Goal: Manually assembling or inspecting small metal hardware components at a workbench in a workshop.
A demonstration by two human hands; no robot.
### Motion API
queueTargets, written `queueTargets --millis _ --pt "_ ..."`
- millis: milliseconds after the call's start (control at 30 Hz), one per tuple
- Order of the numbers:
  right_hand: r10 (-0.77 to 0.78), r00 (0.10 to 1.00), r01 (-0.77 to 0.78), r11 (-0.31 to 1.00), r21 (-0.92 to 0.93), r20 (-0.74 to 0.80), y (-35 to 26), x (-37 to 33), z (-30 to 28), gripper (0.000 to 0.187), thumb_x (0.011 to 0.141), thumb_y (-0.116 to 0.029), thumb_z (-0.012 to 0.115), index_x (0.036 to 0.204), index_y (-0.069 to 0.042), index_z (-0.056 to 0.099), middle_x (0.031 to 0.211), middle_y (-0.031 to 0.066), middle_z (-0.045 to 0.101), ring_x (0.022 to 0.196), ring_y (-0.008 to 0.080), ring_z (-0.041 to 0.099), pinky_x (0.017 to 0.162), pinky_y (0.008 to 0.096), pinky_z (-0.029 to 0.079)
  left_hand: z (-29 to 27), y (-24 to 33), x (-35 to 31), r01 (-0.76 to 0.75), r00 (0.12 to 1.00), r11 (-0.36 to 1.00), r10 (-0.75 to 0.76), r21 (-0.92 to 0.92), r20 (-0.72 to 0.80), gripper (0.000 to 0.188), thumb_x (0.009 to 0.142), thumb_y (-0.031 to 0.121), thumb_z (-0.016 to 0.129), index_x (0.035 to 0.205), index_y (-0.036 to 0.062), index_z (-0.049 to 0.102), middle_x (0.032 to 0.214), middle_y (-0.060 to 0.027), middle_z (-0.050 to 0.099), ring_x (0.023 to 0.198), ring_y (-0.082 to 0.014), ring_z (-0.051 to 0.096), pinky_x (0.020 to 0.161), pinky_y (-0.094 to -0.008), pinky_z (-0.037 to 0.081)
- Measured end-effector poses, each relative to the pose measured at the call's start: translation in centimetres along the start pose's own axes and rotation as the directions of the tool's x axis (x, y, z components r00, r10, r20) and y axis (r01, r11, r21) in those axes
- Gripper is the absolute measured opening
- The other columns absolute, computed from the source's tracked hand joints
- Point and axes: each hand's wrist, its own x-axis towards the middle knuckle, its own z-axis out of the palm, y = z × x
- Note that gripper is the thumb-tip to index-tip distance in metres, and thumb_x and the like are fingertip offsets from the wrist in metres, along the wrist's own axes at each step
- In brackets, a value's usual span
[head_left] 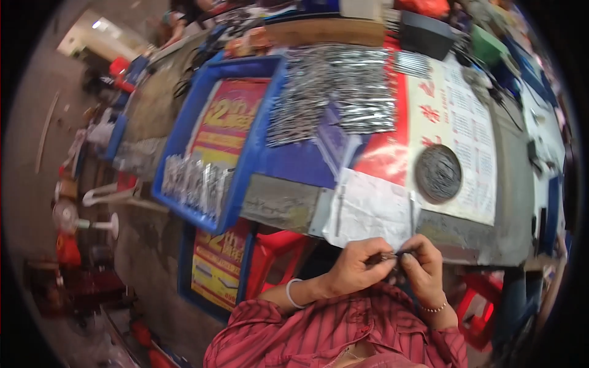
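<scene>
My left hand (362, 264) and my right hand (422, 265) meet in front of my chest at the table's near edge. Both are closed in a pinch, fingertips almost touching, around something small and dark that I cannot make out. Just beyond the right fingers a thin metal rod (412, 211) points away from me; whether it is held or lies on the paper is unclear. A crumpled white sheet (371, 205) hangs slightly over the edge, with another thin metal piece (339, 211) on its left side. To the right sits a round dark dish (438, 173) of small dark pieces.
Many slim shiny metal pieces (331, 92) lie in rows at the back. A blue tray (236, 190) at left holds wrapped pieces (196, 187); another blue tray (245, 270) is below. Red stools (279, 254) stand under the table. A dark grey box (425, 35) is far right.
</scene>
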Motion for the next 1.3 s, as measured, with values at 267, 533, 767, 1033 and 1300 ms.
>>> queueTargets --millis 267,533,767,1033,1300 --pt "-0.615 0.779 0.589 0.651 -0.479 0.123 1.0 1.6 -0.4 0.018 0.081 -0.006 0.068 0.096 -0.001 0.06 0.088 0.0136 0.059 0.073 0.0275 0.06 0.063 0.0321 0.048 1.2 -0.4 1.2 0.115 0.946 0.876 -0.241 -0.469 -0.219 0.013 0.077 -0.005 0.048 0.074 0.0072 0.045 0.065 -0.0007 0.043 0.048 -0.0062 0.034 0.043 -0.0202 0.029" --pt "-0.568 0.823 0.54 0.785 -0.304 -0.001 1.4 0.7 -0.6 0.014 0.087 -0.011 0.062 0.086 0.0 0.054 0.073 0.0087 0.055 0.067 0.0168 0.056 0.058 0.0287 0.043 2.0 -1.5 0.0 0.077 0.973 0.976 -0.118 -0.205 -0.197 0.017 0.092 0.023 0.049 0.088 0.0065 0.046 0.062 0.0004 0.043 0.046 -0.0033 0.034 0.041 -0.0172 0.024" --pt "-0.16 0.978 0.162 0.987 0.007 -0.133 0.6 -0.1 -1.8 0.007 0.084 -0.001 0.057 0.091 -0.002 0.054 0.083 0.0036 0.058 0.074 0.0076 0.055 0.065 0.0235 0.045 0.8 -1.8 -0.1 0.019 1.0 0.989 -0.022 0.147 0.019 0.011 0.092 0.001 0.043 0.099 0.0022 0.051 0.075 -0.0007 0.056 0.057 -0.003 0.042 0.05 -0.0171 0.033" --pt "-0.16 0.986 0.166 0.948 0.273 -0.043 1.3 1.3 -1.3 0.011 0.091 -0.008 0.056 0.09 -0.001 0.048 0.08 0.0067 0.059 0.062 0.0075 0.052 0.055 0.0207 0.043 0.1 -2.2 -0.2 -0.056 0.998 0.987 0.055 0.149 0.015 0.012 0.091 0.007 0.057 0.1 -0.0007 0.057 0.074 -0.0069 0.061 0.064 -0.01 0.059 0.059 -0.0229 0.046" --pt "-0.162 0.987 0.162 0.97 0.18 -0.018 1.2 1.3 -0.9 0.011 0.091 -0.008 0.056 0.089 -0.001 0.048 0.08 0.0078 0.059 0.062 0.0076 0.053 0.054 0.0205 0.043 -0.3 -2.2 -0.3 -0.087 0.996 0.987 0.084 0.136 0.027 0.012 0.09 0.007 0.058 0.1 -0.0007 0.057 0.074 -0.0065 0.061 0.063 -0.0101 0.058 0.058 -0.0231 0.045"
